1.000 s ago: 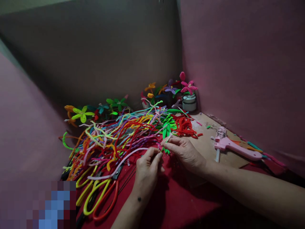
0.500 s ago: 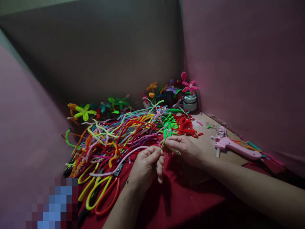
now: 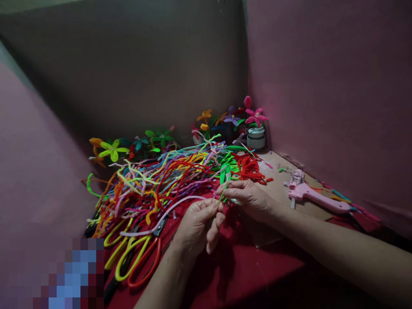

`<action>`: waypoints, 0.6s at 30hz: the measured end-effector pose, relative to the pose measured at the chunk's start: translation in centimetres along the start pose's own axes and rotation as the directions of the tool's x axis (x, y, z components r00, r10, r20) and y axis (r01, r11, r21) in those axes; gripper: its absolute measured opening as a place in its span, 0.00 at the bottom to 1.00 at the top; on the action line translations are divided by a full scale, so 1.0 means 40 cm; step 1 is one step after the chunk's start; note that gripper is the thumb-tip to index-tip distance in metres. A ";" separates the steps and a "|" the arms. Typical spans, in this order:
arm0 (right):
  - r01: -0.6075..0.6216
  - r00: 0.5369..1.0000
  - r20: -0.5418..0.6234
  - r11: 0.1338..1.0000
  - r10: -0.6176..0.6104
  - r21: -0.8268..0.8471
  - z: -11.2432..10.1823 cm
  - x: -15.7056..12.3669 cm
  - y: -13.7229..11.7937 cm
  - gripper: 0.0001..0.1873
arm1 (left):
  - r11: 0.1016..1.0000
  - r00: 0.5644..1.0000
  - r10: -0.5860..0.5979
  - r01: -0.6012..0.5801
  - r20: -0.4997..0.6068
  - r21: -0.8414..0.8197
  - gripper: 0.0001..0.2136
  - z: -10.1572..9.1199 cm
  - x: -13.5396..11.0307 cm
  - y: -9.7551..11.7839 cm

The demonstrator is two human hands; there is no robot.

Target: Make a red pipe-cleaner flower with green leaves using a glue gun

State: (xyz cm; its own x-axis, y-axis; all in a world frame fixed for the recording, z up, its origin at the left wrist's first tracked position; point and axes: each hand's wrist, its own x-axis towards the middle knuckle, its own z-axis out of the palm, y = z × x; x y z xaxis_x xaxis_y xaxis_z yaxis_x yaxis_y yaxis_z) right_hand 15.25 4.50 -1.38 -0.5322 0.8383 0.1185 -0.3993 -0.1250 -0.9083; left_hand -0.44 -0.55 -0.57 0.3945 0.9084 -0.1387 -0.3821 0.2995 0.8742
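Well, walls [image 3: 328, 86]: pinkish at 2 and 10 o'clock, dark grey at 12; I read every hour from the thin green stem [image 3: 222, 196].
Worktop [image 3: 244, 266]: deep red, bare towards me at 6 o'clock.
Pile of fuzzy wires [image 3: 174, 171]: many colours, tangled, sprawling at 10 o'clock.
Brown board [image 3: 280, 191]: flat at 3 o'clock, reaching partly beneath the right hand [image 3: 249, 197].
Right hand: in from 3 o'clock, thumb and forefinger nearly closed, pinching the stem.
Left hand [image 3: 201, 223]: at 8 o'clock, thumb and forefinger pressed together at the stem's lower end, other fingers loosely curled.
Glue gun [image 3: 318, 199]: pink, lying on its side at 3 o'clock, partly on the board.
Scissor handles [image 3: 158, 251]: red and yellow loops at 8 o'clock, beside the pile.
Fuzzy flowers [image 3: 255, 116]: along the back, from 10 to 1 o'clock.
Red pieces [image 3: 249, 167]: heaped between 1 and 2 o'clock.
Lidded jar [image 3: 256, 139]: grey, upright at 1 o'clock.
Stem: slanting between both sets of fingertips; I cannot make out its top clearly.
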 end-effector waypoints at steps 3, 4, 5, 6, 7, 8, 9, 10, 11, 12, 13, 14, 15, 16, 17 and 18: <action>0.056 0.997 -0.046 0.997 -0.058 -0.044 0.003 -0.003 0.000 0.08 | 0.986 0.993 0.061 -0.045 -0.098 0.161 0.07 0.017 -0.001 0.001; 0.061 0.996 -0.063 0.996 -0.065 -0.063 0.005 -0.004 -0.001 0.09 | 0.972 0.986 0.100 -0.069 -0.131 0.226 0.07 0.022 -0.001 0.001; 0.056 0.995 -0.075 0.995 -0.062 -0.084 0.008 -0.006 -0.001 0.10 | 0.954 0.979 0.135 -0.086 -0.155 0.286 0.07 0.025 -0.002 0.001; 0.047 0.995 -0.082 0.993 -0.056 -0.107 0.010 -0.008 -0.002 0.10 | 0.938 0.972 0.160 -0.097 -0.170 0.332 0.07 0.028 -0.002 0.000; 0.043 0.995 -0.081 0.990 -0.055 -0.134 0.012 -0.010 -0.003 0.11 | 0.927 0.968 0.175 -0.101 -0.178 0.360 0.07 0.029 -0.002 0.000; 0.046 0.996 -0.074 0.985 -0.059 -0.163 0.014 -0.013 -0.005 0.11 | 0.923 0.966 0.180 -0.101 -0.185 0.370 0.08 0.029 -0.002 -0.001; 0.051 0.996 -0.059 0.980 -0.063 -0.193 0.015 -0.016 -0.006 0.11 | 0.925 0.965 0.177 -0.096 -0.195 0.368 0.08 0.029 -0.001 -0.002; 0.056 0.997 -0.047 0.974 -0.068 -0.221 0.017 -0.019 -0.007 0.10 | 0.930 0.962 0.174 -0.091 -0.211 0.356 0.09 0.028 -0.001 -0.003; 0.048 0.997 -0.041 0.967 -0.060 -0.250 0.017 -0.023 -0.008 0.10 | 0.937 0.959 0.168 -0.084 -0.228 0.338 0.09 0.028 -0.001 -0.005; 0.021 0.998 -0.046 0.960 -0.035 -0.280 0.018 -0.027 -0.009 0.10 | 0.946 0.956 0.160 -0.077 -0.245 0.316 0.09 0.028 -0.001 -0.008; -0.021 0.998 -0.061 0.950 0.002 -0.312 0.017 -0.032 -0.009 0.11 | 0.954 0.954 0.148 -0.068 -0.260 0.293 0.09 0.028 0.000 -0.011; -0.066 0.996 -0.079 0.936 0.041 -0.347 0.016 -0.037 -0.009 0.12 | 0.961 0.953 0.132 -0.055 -0.272 0.271 0.09 0.028 0.000 -0.015; -0.104 0.993 -0.086 0.917 0.076 -0.385 0.015 -0.041 -0.009 0.14 | 0.967 0.953 0.115 -0.043 -0.281 0.252 0.10 0.028 0.000 -0.020; -0.124 0.992 -0.083 0.897 0.098 -0.424 0.013 -0.046 -0.008 0.15 | 0.971 0.953 0.099 -0.030 -0.288 0.235 0.10 0.028 0.001 -0.025; -0.128 0.992 -0.072 0.878 0.106 -0.461 0.010 -0.050 -0.008 0.16 | 0.975 0.954 0.081 -0.015 -0.290 0.223 0.10 0.028 0.001 -0.030; -0.119 0.993 -0.059 0.862 0.103 -0.492 0.007 -0.053 -0.009 0.16 | 0.976 0.955 0.063 0.002 -0.291 0.218 0.10 0.028 0.001 -0.035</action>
State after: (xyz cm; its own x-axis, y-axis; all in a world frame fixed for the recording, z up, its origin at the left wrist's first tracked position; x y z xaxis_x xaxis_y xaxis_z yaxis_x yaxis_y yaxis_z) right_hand 16.32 2.62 -1.20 -0.5257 0.8507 0.0001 0.0864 0.0535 -0.9948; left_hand 1.04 -1.27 -1.29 0.1093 0.9710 -0.2128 -0.1896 0.2305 0.9544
